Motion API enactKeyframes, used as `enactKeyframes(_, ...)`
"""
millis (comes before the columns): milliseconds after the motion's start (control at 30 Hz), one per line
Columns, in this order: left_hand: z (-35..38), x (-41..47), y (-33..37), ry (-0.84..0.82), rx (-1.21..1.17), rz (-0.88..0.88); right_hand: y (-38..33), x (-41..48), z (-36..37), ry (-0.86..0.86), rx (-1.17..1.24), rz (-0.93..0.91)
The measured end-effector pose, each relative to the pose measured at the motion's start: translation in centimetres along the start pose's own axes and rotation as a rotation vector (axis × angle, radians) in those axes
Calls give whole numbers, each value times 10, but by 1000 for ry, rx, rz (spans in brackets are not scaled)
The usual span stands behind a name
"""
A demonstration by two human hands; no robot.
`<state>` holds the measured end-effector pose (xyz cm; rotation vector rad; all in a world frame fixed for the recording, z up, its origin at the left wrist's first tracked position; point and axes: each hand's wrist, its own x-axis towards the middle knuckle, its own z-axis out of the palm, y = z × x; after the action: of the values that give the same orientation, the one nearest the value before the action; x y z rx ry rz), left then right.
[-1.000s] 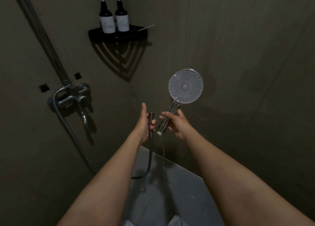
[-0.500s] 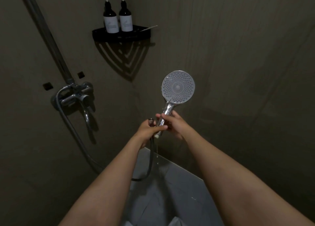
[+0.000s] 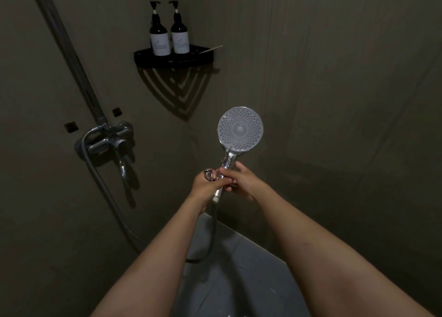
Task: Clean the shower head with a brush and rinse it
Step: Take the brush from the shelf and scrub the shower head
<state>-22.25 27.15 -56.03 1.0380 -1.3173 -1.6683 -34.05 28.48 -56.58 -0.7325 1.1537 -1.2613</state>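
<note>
- Chrome handle and a round, pale grey spray face with rings of small nozzles: the shower head (image 3: 240, 129) is held upright at mid-frame in front of the dark wall, face toward the camera.
- The right hand (image 3: 244, 182) has its fingers wrapped round the lower handle. The white-tipped end of the handle projects below the hand.
- The left hand (image 3: 204, 185) grasps the hose (image 3: 213, 230) near its metal end fitting (image 3: 208, 174). The fitting sits just beside the handle and is not joined to its end.
- The hose hangs from the left hand, loops low and runs to the mixer tap (image 3: 107, 141) on the left wall.
- Above, a black corner shelf (image 3: 148, 60) carries two dark pump bottles (image 3: 159, 35) side by side.
- Both forearms cross the lower frame and cover part of the light floor (image 3: 239, 269).
</note>
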Motion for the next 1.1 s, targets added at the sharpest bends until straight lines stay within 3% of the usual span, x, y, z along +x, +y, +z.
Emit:
enactKeyframes(567,18,25,79,244,155,286,-95,19,28,3,-258,-119)
enactKeyframes(833,-5,66,156,376,116,393,-163,44,47,-116,-300,-209)
enactKeyframes(1100,-35,117,252,396,2,513,-234,100,74,-83,-365,-316)
